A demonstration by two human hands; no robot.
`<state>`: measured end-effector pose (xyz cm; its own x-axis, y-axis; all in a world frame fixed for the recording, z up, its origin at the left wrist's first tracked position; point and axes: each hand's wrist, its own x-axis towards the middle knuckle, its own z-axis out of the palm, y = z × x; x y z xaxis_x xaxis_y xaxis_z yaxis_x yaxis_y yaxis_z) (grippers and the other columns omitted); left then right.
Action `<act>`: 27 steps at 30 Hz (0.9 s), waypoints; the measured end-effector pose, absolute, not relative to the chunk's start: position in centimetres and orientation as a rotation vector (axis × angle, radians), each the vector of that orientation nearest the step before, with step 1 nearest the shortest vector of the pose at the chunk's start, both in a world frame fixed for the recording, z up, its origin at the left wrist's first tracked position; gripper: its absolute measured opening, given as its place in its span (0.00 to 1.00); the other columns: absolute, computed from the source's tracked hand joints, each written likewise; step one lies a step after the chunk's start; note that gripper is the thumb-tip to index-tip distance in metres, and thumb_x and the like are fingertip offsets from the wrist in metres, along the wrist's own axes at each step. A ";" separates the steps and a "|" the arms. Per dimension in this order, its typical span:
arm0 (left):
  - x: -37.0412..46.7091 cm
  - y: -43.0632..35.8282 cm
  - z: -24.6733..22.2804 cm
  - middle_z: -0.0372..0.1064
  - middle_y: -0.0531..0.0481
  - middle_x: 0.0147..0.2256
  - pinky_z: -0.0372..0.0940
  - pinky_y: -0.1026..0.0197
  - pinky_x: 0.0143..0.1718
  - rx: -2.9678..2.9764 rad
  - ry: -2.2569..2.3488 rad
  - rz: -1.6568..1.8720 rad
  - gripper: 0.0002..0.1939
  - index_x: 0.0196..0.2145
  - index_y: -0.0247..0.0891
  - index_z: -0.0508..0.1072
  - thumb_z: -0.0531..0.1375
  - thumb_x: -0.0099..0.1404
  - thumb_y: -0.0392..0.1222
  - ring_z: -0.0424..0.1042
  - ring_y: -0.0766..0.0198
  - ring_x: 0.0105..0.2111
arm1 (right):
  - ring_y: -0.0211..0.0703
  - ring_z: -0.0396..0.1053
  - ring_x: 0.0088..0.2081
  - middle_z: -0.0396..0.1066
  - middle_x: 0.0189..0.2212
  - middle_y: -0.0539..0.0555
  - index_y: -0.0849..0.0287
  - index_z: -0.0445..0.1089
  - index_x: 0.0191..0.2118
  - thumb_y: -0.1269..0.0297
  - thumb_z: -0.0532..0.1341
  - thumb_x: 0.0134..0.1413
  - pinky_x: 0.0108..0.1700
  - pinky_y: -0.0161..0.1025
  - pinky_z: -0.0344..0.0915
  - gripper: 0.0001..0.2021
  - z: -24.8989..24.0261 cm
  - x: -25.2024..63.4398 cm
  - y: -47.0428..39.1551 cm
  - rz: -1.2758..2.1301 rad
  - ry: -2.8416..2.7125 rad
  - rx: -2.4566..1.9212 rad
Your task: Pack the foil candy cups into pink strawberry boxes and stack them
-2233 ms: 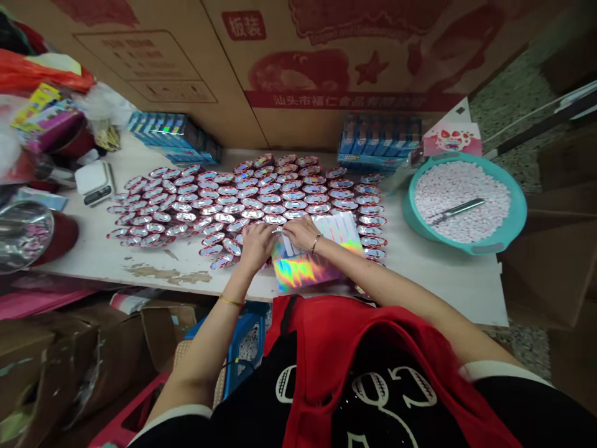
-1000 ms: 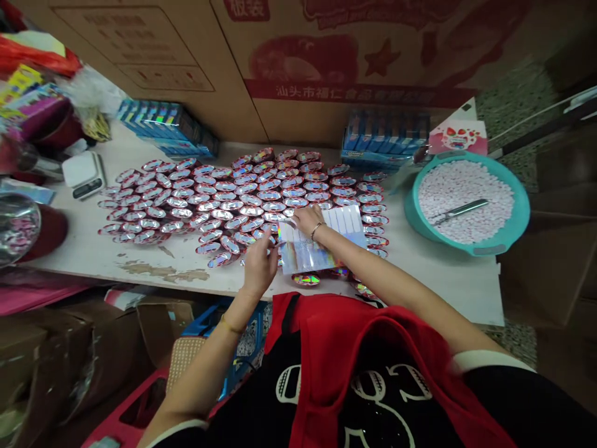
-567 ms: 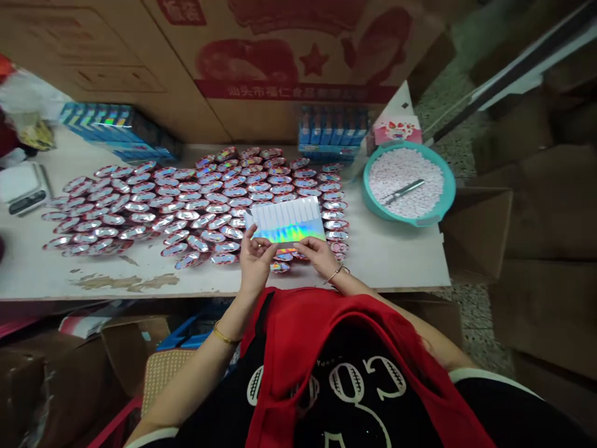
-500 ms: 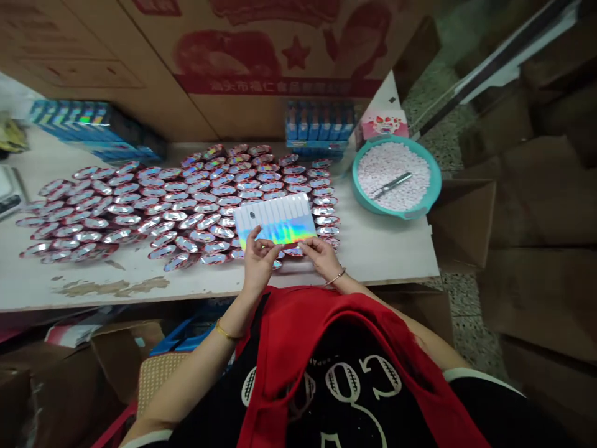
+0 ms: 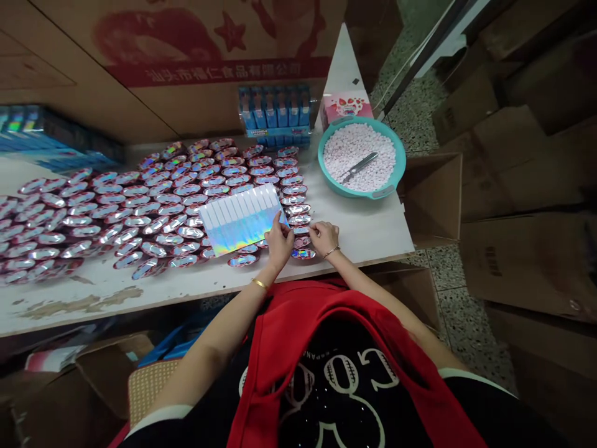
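A silvery sheet of label strips [image 5: 240,214] lies slanted on top of many upright foil packets [image 5: 135,202] with red edges. Pale strips fill the sheet's upper part, while its lower part shines rainbow-coloured. At the sheet's right edge is my left hand [image 5: 280,242], index finger stretched out, thumb pinching close to a pale label strip [image 5: 301,230]. On the strip's other end my right hand [image 5: 325,238] closes in a pinch. The strip spans between both hands, over a packet in the rightmost row. Exactly how the fingertips hold it is too small to see.
A turquoise basin [image 5: 321,168] of small whitish pieces stands right, a dark-and-silver tool [image 5: 361,167] on top. Blue boxes [image 5: 275,115] and a large carton [image 5: 163,37] line the back of the white table [image 5: 368,233]. Open cartons [image 5: 433,205] flank the right side.
My hands have gone from the sheet's lower edge to a packet at its right and moved apart somewhat. The sheet now rests on the packets. The whole view has shifted right.
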<state>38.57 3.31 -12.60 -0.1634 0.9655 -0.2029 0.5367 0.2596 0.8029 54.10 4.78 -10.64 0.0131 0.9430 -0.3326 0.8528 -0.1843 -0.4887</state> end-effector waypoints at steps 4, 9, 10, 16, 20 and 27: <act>39.0 3.8 -13.5 0.73 0.49 0.34 0.56 0.50 0.48 1.474 1.846 0.633 0.37 0.67 0.36 0.52 0.56 0.60 0.34 0.72 0.54 0.39 | 0.51 0.65 0.45 0.75 0.37 0.58 0.58 0.73 0.35 0.62 0.54 0.63 0.49 0.46 0.50 0.11 -11.1 54.3 5.4 0.845 -2.054 -2.135; 39.1 4.1 -14.1 0.74 0.48 0.34 0.55 0.50 0.47 1.510 1.874 0.574 0.37 0.67 0.36 0.53 0.55 0.60 0.34 0.72 0.52 0.40 | 0.52 0.64 0.45 0.75 0.39 0.59 0.58 0.73 0.37 0.63 0.53 0.65 0.49 0.46 0.49 0.12 -11.5 54.3 5.6 0.794 -2.185 -2.113; 39.0 4.2 -14.2 0.74 0.48 0.34 0.55 0.50 0.46 1.513 1.875 0.569 0.37 0.66 0.35 0.54 0.55 0.60 0.33 0.72 0.52 0.40 | 0.52 0.64 0.46 0.74 0.39 0.60 0.59 0.73 0.37 0.64 0.52 0.65 0.49 0.46 0.48 0.12 -11.6 54.3 5.6 0.784 -2.204 -2.108; 38.8 4.5 -14.5 0.75 0.48 0.34 0.54 0.50 0.47 1.515 1.843 0.548 0.38 0.67 0.36 0.51 0.55 0.60 0.34 0.72 0.52 0.40 | 0.52 0.64 0.46 0.74 0.40 0.60 0.59 0.73 0.37 0.63 0.51 0.66 0.50 0.47 0.48 0.13 -11.8 54.3 5.4 0.757 -2.260 -2.087; 38.9 4.5 -14.2 0.75 0.47 0.35 0.54 0.49 0.47 1.529 1.856 0.500 0.38 0.67 0.36 0.52 0.55 0.60 0.34 0.73 0.50 0.42 | 0.53 0.64 0.46 0.74 0.41 0.61 0.59 0.72 0.38 0.64 0.50 0.66 0.50 0.48 0.48 0.13 -12.0 54.2 5.1 0.748 -2.250 -2.099; 38.1 5.1 -13.9 0.74 0.42 0.43 0.54 0.49 0.47 1.646 1.856 0.409 0.41 0.70 0.36 0.46 0.55 0.61 0.38 0.72 0.49 0.45 | 0.57 0.64 0.46 0.74 0.41 0.63 0.63 0.66 0.51 0.66 0.52 0.61 0.50 0.49 0.50 0.15 -12.2 53.7 5.2 0.795 -2.148 -2.133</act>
<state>38.06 5.07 -13.91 -0.0342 0.9700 -0.2407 0.7789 0.1768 0.6017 53.72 5.25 -12.16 -0.0711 0.9385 -0.3378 0.9324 -0.0578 -0.3568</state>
